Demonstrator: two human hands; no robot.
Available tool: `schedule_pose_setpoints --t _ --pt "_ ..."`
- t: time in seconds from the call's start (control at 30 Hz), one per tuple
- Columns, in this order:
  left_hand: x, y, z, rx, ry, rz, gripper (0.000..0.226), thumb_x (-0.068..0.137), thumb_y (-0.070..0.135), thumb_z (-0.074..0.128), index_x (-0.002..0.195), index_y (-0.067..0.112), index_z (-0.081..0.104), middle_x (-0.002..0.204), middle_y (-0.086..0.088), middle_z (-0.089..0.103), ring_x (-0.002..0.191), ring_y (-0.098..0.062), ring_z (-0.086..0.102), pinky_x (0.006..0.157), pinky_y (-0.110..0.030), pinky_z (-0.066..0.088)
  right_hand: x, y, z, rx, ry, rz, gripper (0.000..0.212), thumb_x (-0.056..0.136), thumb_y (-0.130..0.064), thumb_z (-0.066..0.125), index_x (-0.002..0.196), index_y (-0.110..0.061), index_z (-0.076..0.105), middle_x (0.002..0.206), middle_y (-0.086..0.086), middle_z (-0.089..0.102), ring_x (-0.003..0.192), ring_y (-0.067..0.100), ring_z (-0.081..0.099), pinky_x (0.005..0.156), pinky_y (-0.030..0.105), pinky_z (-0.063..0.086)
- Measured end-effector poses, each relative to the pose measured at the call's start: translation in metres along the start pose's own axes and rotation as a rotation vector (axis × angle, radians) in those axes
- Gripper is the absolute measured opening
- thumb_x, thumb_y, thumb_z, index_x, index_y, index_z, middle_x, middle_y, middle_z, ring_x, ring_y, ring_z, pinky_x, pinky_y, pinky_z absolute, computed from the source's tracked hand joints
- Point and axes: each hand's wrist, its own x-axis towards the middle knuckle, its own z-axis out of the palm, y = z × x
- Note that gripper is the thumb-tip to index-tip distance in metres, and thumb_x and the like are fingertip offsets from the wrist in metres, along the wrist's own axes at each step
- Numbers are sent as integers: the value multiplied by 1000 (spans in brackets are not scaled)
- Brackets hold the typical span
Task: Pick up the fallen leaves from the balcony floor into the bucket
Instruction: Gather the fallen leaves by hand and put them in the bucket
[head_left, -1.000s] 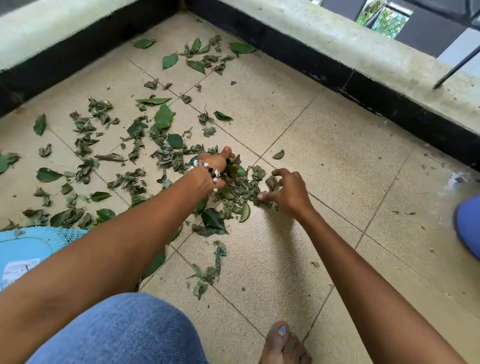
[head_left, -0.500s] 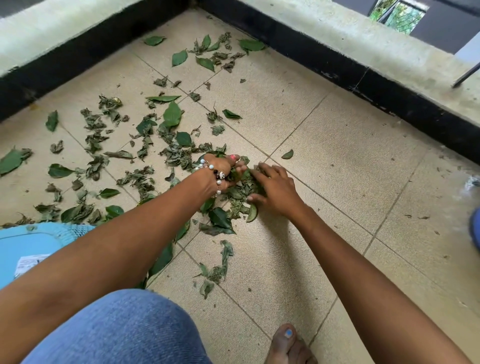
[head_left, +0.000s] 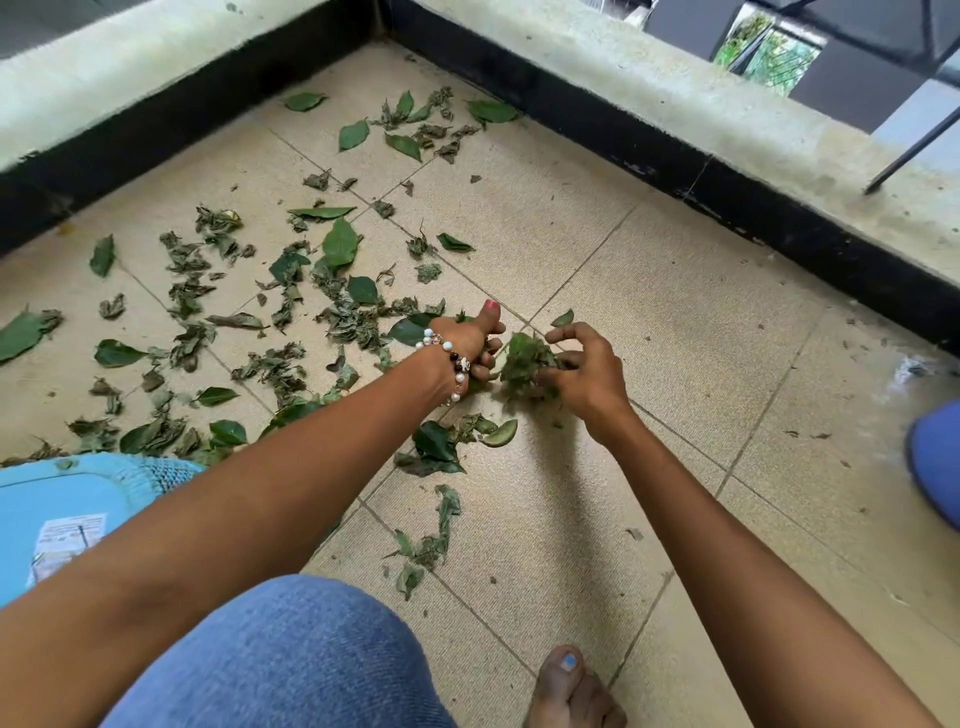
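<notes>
Left hand (head_left: 470, 345): fingers were curled round a few leaves, thumb stuck out upward, red nail showing; beaded bracelet (head_left: 453, 364) sat on the wrist.
Right hand (head_left: 584, 371): fingertips pinched a bunched clump of leaves (head_left: 522, 361), index finger lifted a bit; clump was held just off the floor, between the two hands.
Hand spacing: near each other, clump touching the right fingers, just beside the left knuckles.
Loose leaves (head_left: 291, 312): mix of flat green and crumpled dry ones, spread mostly left of the hands, across the tiled floor (head_left: 675, 322).
Corner group (head_left: 415, 130): more leaves lay near the far corner, close to the black skirting (head_left: 675, 166).
Near group (head_left: 441, 447): several leaves lay directly below the hands; a small strip of them (head_left: 426, 540) sat closer to the knee.
Single leaf (head_left: 562, 317): lay just above the right hand.
Bucket (head_left: 72, 509): light blue, at the left edge, partly hidden by the left forearm; label visible, text unreadable.
Body: denim-covered knee (head_left: 291, 660) at bottom centre, bare foot (head_left: 569, 691) to its right.
Right edge: blue object (head_left: 937, 457), cropped, could not tell what it was.
</notes>
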Motion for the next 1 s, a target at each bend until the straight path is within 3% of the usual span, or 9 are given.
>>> schedule_pose_setpoints --t 0.17,0.3,0.4,0.47,0.53,0.6,0.7,0.77,1.0 --pt "-14 9 10 147 -31 -1 53 83 63 61 85 10 66 62 -4 54 43 -13 41 37 -17 30 -6 -28 -10 313 -152 -13 14 89 8 59 93 -3 67 81 10 67 68 20 61 56 22 52" --pt "-20 17 26 35 -116 -89 109 50 90 60 119 5 64 99 -15 70 76 -29 65 54 -29 49 -13 -58 -9 656 -91 140 14 91 6 53 99 1 65 85 12 67 82 27 59 67 30 51" --pt "-52 38 40 -123 -192 -146 78 84 73 45 113 4 67 108 -18 70 96 -31 67 85 -42 54 -25 -87 -3 781 27 122 16 90 -1 50 91 -2 66 89 12 63 87 23 60 80 38 51" --pt "25 8 47 -301 -152 -166 72 85 75 42 103 11 69 110 -20 69 103 -36 65 94 -47 49 -37 -110 -4 881 71 52 18 89 -5 48 80 -5 65 82 10 63 81 21 60 78 36 52" --pt "59 3 63 -462 -169 -110 93 65 95 37 97 13 65 116 -27 62 115 -48 55 102 -59 39 -47 -136 -11 1003 87 30 23 89 -12 51 74 -8 67 78 7 67 77 21 64 78 36 54" --pt "25 36 70 -558 -138 -119 76 81 81 38 93 9 62 108 -27 64 109 -42 58 106 -52 37 -48 -151 -17 1096 90 29 29 92 -21 55 70 -10 70 80 7 70 79 22 66 84 40 54" --pt "-126 119 78 -595 -95 -31 50 94 45 43 113 1 57 114 -20 65 99 -35 62 95 -45 48 -58 -184 -39 1129 129 -18 27 92 -26 61 101 -1 67 92 13 68 81 23 66 74 38 57" --pt "-142 134 88 -607 -49 -9 47 95 37 42 121 0 55 118 -22 63 102 -38 62 89 -46 51 -65 -204 -58 1138 173 -54 32 94 -22 59 113 4 61 96 15 67 80 22 66 65 32 56" --pt "-212 153 148 -536 -182 83 22 94 22 50 92 4 63 100 -16 67 91 -34 65 85 -44 54 -98 -227 -134 1167 274 -211 31 99 -25 49 85 -4 67 84 12 67 78 24 64 82 39 55"
